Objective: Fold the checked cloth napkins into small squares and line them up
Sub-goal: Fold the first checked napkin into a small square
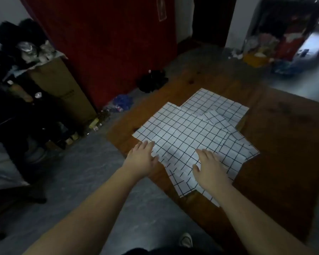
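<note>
From your head camera, the checked napkins (182, 129) lie unfolded and overlapping on the desk (284, 144), stretching away from you. Your left hand (142, 157), fingers straight, rests at the top napkin's near left edge. Your right hand (210, 168) lies flat on it, grasping nothing. The left hand looks best placed to start the fold.

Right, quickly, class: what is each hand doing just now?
Left hand: open, straight fingers touching the top checked napkin.
Right hand: open, resting flat on that napkin.
</note>
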`<action>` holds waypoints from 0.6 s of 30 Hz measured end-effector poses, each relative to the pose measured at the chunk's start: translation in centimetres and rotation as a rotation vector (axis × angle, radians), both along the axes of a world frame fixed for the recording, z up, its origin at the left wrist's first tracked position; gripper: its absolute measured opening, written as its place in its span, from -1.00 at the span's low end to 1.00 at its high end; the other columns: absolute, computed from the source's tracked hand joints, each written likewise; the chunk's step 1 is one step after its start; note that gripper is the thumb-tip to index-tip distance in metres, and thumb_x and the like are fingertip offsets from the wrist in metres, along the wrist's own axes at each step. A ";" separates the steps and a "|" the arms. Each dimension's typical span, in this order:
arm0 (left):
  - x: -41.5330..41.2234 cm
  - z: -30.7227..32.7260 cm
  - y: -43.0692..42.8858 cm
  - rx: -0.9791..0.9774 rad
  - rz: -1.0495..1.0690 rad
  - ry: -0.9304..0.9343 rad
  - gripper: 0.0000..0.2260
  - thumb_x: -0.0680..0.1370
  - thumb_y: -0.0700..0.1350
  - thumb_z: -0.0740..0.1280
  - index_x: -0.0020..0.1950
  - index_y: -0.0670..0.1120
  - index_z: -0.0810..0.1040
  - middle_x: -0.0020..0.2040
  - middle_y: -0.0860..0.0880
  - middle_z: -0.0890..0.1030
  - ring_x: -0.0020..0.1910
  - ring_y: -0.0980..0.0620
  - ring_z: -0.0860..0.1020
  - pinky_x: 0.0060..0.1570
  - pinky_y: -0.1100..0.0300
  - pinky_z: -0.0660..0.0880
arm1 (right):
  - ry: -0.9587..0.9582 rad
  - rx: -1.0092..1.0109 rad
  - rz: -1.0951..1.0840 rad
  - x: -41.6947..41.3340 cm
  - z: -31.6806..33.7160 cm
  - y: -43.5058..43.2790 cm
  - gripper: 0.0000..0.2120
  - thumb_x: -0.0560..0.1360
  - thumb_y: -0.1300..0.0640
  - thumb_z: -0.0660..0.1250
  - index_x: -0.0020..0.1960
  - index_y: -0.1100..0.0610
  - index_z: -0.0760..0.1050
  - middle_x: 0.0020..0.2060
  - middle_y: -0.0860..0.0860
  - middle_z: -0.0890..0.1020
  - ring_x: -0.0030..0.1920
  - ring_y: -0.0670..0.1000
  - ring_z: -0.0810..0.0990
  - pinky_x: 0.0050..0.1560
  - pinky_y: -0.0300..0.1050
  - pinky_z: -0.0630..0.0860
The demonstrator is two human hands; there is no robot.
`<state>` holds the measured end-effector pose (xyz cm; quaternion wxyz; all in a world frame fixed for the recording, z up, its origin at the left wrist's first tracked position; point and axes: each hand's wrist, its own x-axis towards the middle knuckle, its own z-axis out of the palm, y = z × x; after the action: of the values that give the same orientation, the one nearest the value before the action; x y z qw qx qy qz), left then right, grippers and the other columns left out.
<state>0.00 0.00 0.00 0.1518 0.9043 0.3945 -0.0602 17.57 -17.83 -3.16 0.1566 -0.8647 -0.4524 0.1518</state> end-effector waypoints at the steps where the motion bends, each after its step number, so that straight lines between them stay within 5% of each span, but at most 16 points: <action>1: 0.5 -0.6 0.4 -0.015 -0.013 0.029 -0.41 0.65 0.16 0.15 0.63 0.01 0.08 0.63 -0.09 0.14 0.61 -0.14 0.07 0.56 -0.12 0.10 | 0.023 -0.014 -0.011 0.3 -0.5 0.1 -0.41 0.61 -0.04 0.20 0.58 0.07 0.15 0.53 0.06 0.28 0.55 0.08 0.16 0.51 0.06 0.25; 6: 3.0 -4.6 2.5 -0.133 -0.064 0.110 -0.43 0.66 0.09 0.16 0.63 0.00 0.08 0.64 -0.06 0.12 0.62 -0.10 0.04 0.56 -0.11 0.10 | 0.073 -0.104 -0.059 0.7 -4.0 0.7 -0.47 0.60 0.02 0.21 0.54 0.05 0.19 0.49 0.01 0.31 0.50 0.03 0.20 0.46 0.01 0.31; 11: 4.6 -9.1 3.7 -0.210 -0.189 0.161 -0.47 0.65 0.03 0.17 0.60 -0.03 0.16 0.59 -0.06 0.23 0.58 -0.07 0.14 0.52 -0.11 0.21 | 0.120 -0.239 -0.156 0.5 -7.4 2.6 -0.44 0.61 0.06 0.21 0.57 0.04 0.14 0.55 0.01 0.22 0.56 0.05 0.11 0.53 0.03 0.15; 18: 5.8 -14.9 7.7 -0.178 -0.541 0.229 -0.40 0.65 0.07 0.13 0.64 -0.07 0.02 0.63 -0.13 0.08 0.62 -0.17 -0.05 0.57 -0.12 0.03 | 0.115 -0.374 -0.298 -1.0 -10.5 6.1 -0.36 0.59 0.10 0.21 0.61 0.05 0.06 0.61 0.03 0.10 0.60 0.07 0.00 0.57 0.01 -0.03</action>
<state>5.77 7.66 -14.86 0.1636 0.9470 0.1469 -0.2342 16.56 -11.76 -13.71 0.0399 -0.9258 -0.2744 0.2570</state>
